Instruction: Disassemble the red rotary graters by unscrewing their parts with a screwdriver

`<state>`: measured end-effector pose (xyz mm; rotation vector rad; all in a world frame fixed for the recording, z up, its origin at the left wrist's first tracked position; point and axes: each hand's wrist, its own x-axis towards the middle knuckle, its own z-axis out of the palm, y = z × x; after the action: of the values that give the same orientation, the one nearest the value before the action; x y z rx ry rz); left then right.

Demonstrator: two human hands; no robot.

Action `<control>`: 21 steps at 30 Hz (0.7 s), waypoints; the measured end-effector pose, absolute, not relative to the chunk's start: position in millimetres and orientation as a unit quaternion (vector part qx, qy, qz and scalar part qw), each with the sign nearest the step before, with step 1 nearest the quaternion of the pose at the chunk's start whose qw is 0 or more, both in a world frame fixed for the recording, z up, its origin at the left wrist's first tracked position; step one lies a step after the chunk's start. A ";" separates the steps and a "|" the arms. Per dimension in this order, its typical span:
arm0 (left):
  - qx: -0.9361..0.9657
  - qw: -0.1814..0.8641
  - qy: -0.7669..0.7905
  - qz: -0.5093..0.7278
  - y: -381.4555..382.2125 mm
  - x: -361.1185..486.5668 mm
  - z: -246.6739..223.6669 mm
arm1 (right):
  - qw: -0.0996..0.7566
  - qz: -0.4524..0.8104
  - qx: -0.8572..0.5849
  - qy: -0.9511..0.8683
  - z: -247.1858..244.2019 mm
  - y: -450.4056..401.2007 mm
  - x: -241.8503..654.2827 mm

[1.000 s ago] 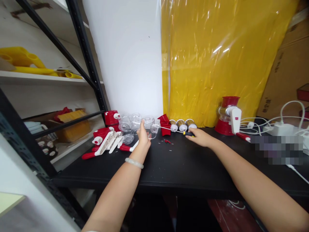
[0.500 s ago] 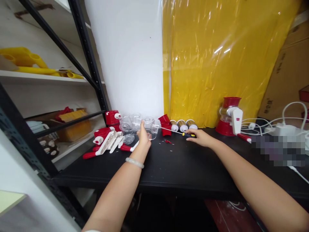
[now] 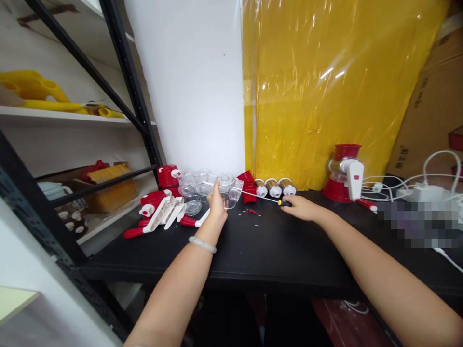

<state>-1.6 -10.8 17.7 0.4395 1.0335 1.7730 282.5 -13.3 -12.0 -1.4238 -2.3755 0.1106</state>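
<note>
My left hand [image 3: 218, 205] is closed around a clear plastic part [image 3: 235, 189] with a wide rim, near the middle of the black table. To its right, my right hand [image 3: 298, 207] grips the black and yellow handle of a screwdriver [image 3: 265, 196]. The long thin shaft points left, and its tip reaches into the clear part. Just behind the shaft are red plastic pieces [image 3: 249, 188] and several metal drums [image 3: 274, 188] with white ends. A small red piece [image 3: 251, 212] and tiny light bits lie in front of them.
More clear parts [image 3: 188, 185], red housings [image 3: 167, 176] and white cranks with red handles [image 3: 158, 214] crowd the table's left. An assembled red and white grinder [image 3: 340, 176] stands at the right, beside white cables and a power strip [image 3: 427, 193]. Shelving [image 3: 72, 115] borders the left side.
My right hand and the screwdriver handle have shifted slightly right, and the fingers now wrap further over the handle. The left hand has hardly moved and keeps its hold on the clear part.
</note>
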 end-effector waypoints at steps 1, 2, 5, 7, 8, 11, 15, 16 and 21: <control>0.188 0.484 0.442 0.731 -10.4 -2.1 17.7 | 0.179 0.042 -0.508 -0.842 -12.7 -13.4 281.7; 0.192 0.473 0.455 0.730 -10.2 -2.4 17.9 | 0.175 0.042 -0.510 -0.841 -13.4 -13.4 280.8; 0.193 0.475 0.456 0.727 -10.6 -2.7 19.4 | 0.172 0.037 -0.512 -0.841 -15.5 -13.8 278.4; 0.187 0.472 0.454 0.733 -11.4 -2.3 20.6 | 0.174 0.034 -0.510 -0.842 -16.5 -14.6 276.8; 0.184 0.469 0.452 0.736 -11.8 -2.0 21.1 | 0.177 0.034 -0.508 -0.842 -17.0 -15.2 276.1; 0.184 0.460 0.451 0.742 -12.3 -1.4 21.6 | 0.190 0.041 -0.489 -0.850 -18.9 -16.0 275.0; 0.188 0.459 0.449 0.743 -12.4 -1.8 21.4 | 0.221 0.043 -0.454 -0.862 -20.8 -11.8 278.5; 0.188 0.459 0.449 0.743 -12.5 -1.9 21.5 | 0.228 0.043 -0.449 -0.863 -20.8 -9.9 280.1; 0.193 0.457 0.455 0.740 -13.9 -0.5 22.2 | 0.206 0.043 -0.493 -0.844 -17.3 -5.0 285.5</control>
<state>-0.5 -13.9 22.2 0.4745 1.1222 1.8234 285.5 -5.0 -17.3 -1.3749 -2.3518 0.1198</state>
